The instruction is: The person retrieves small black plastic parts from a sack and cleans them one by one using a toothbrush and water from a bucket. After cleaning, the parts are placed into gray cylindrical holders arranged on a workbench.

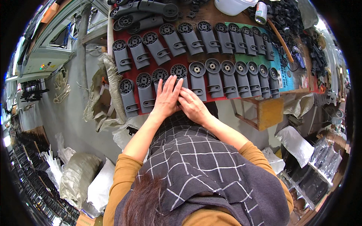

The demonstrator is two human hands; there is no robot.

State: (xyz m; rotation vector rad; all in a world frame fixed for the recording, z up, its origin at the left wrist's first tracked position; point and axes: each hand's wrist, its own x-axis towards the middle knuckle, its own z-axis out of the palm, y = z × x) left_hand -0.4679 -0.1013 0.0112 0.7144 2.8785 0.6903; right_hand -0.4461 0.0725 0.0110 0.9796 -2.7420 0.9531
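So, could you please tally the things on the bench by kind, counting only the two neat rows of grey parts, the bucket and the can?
Back-row grey wheel housings: 11
Front-row grey wheel housings: 11
White bucket: 1
Can: 1
Total: 24

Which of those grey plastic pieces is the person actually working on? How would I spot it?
Start at the red-topped workbench with its two rows of grey wheel housings. In the near row, find the piece under both hands, left hand and right hand. Unlike its neighbours, only its round wheel end shows; the fingers hide the rest.
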